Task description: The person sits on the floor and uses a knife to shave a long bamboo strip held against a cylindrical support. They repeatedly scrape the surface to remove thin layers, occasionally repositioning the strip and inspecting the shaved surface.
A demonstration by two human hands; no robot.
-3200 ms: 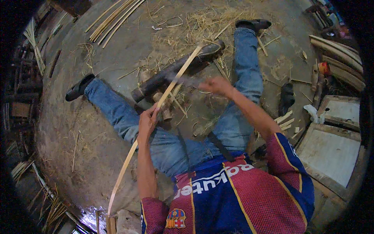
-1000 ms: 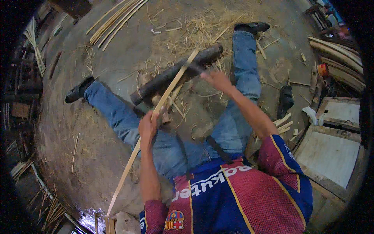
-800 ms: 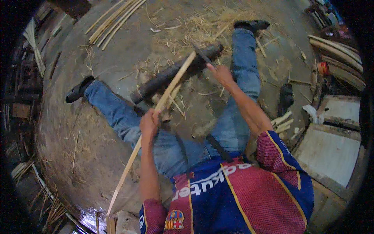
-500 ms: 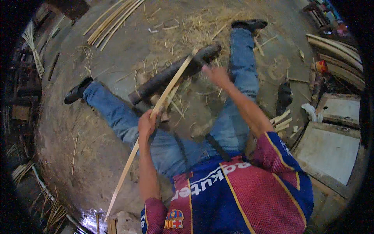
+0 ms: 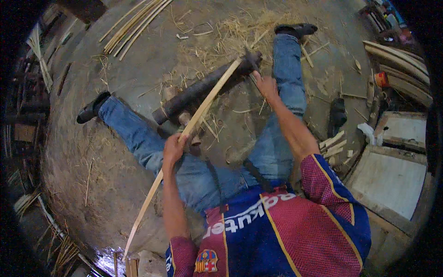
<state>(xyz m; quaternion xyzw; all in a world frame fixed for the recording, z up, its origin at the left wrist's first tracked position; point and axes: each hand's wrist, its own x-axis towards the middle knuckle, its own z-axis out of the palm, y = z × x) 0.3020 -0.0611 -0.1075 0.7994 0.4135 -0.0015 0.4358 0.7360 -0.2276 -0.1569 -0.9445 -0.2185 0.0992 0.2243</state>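
Note:
A long pale bamboo strip runs slantwise from the lower left up across a dark round log lying between my legs. My left hand is closed round the strip near its middle, above my left thigh. Beside the log's far right end, my right hand is closed on a dark, narrow, blade-like tool. The tool reaches toward the strip where it crosses the log; its exact shape is blurred, and I cannot tell whether they touch.
Thin shavings litter the floor beyond the log. Several long strips lie at the far left. Short cut pieces sit by my right thigh, near a dark shoe-like object. Pale panels and curved slats stand at right.
My right hand has moved slightly to the right with the dark tool. The strip's upper part has shifted a little to the right across the log; my left hand still grips it.

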